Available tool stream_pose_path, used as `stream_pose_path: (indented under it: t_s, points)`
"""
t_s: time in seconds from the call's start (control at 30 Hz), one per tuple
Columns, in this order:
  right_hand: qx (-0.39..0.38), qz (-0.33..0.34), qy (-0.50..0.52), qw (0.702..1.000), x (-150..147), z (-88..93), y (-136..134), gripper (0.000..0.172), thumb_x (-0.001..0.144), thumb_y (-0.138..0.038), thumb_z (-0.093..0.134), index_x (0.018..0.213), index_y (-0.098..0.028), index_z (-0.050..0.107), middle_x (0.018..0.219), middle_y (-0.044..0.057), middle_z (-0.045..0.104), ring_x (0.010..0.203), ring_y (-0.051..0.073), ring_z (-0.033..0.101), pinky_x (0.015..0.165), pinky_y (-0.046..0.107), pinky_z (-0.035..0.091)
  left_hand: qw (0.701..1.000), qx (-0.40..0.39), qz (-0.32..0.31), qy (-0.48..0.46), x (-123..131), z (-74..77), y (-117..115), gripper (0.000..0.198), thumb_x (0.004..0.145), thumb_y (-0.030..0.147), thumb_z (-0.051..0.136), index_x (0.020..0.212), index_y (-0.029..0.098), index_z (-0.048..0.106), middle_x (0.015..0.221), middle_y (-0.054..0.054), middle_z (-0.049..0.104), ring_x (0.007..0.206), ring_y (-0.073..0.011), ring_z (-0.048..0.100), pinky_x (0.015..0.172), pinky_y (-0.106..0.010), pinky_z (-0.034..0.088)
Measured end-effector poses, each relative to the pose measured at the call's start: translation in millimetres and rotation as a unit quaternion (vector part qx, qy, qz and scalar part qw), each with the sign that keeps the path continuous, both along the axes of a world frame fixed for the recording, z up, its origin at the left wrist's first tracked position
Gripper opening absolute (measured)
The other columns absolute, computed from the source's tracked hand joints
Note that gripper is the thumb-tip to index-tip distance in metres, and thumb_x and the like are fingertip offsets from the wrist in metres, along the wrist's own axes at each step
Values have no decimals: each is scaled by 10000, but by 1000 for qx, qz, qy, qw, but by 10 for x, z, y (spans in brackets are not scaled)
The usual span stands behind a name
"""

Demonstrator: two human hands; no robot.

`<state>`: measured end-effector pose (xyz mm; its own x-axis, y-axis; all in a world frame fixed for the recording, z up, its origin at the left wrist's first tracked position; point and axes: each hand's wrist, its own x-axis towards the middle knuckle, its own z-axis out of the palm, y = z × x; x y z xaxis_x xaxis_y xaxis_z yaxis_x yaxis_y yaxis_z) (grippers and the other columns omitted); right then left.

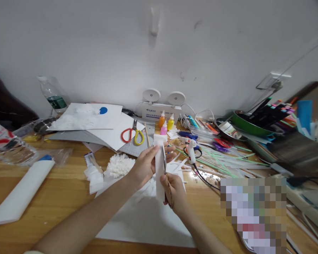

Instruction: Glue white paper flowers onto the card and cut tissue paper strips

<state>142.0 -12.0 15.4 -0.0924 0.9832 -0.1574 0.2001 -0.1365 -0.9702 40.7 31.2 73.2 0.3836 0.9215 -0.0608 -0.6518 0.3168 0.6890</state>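
Observation:
My left hand [145, 165] pinches a long white paper strip [159, 187] near its upper end, its other fingers spread behind the strip. In my right hand [176, 194] is a pair of scissors [164, 158], fingers through the handles. The blades point away from me and lie along the strip's right edge; whether they are cutting into it I cannot tell. Below both hands, a white sheet [145, 225] covers part of the wooden table. A fluffy white bundle of curled paper [119, 165] sits just left of my left hand.
Red-and-yellow-handled scissors [132, 135] rest on papers at the back. A white glue gun [191, 150] with a black cord stands right of my hands. Small paint bottles [170, 122] stand behind. A white paper roll [23, 192] lies left; green strips [219, 160] litter the right.

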Motion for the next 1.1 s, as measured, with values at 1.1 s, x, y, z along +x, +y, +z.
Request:
stream_pose_path:
  t_s: [1.1]
  points:
    - [61, 10, 27, 998, 42, 106, 6, 571, 692, -717, 311, 457, -198, 345, 297, -53, 331, 257, 51, 275, 282, 181, 179, 999, -20, -26, 33, 66, 29, -44, 248, 782, 182, 496, 977, 67, 598, 896, -126, 677, 942, -231, 591, 886, -341, 406]
